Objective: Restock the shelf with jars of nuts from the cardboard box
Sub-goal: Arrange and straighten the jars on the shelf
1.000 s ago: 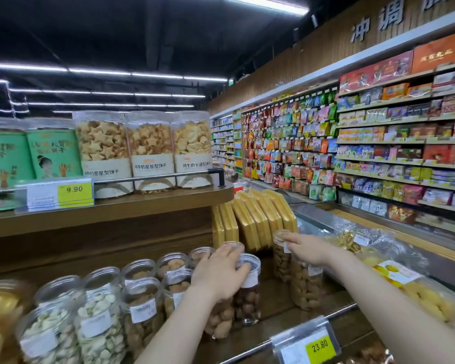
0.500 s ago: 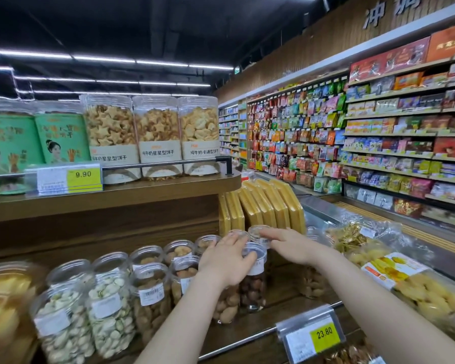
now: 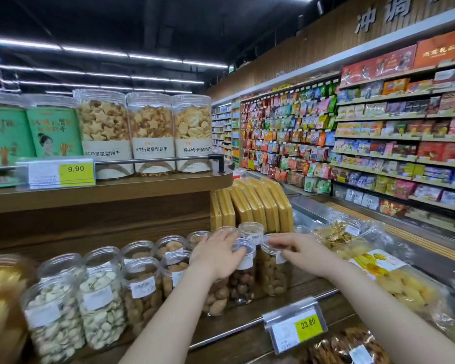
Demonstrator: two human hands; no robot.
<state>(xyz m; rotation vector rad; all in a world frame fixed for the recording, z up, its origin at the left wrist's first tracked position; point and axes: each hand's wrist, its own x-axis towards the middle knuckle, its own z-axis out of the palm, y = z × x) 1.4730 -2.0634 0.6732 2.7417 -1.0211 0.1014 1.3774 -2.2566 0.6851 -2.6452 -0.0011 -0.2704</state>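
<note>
- Hands work on the lower wooden shelf [image 3: 286, 295], among clear jars of nuts.
- Left hand [image 3: 217, 256] lies spread, palm down, over the lid of a jar of pale nuts [image 3: 216, 298], its fingertips touching the neighbouring jar of dark round nuts [image 3: 243, 274].
- Right hand [image 3: 304, 254] curls loosely, fingers pinching the lid rim of a jar of brown nuts [image 3: 272, 271] just beside it.
- Price tag [image 3: 296, 327] reading 23.80 hangs on the shelf rail below.
</note>
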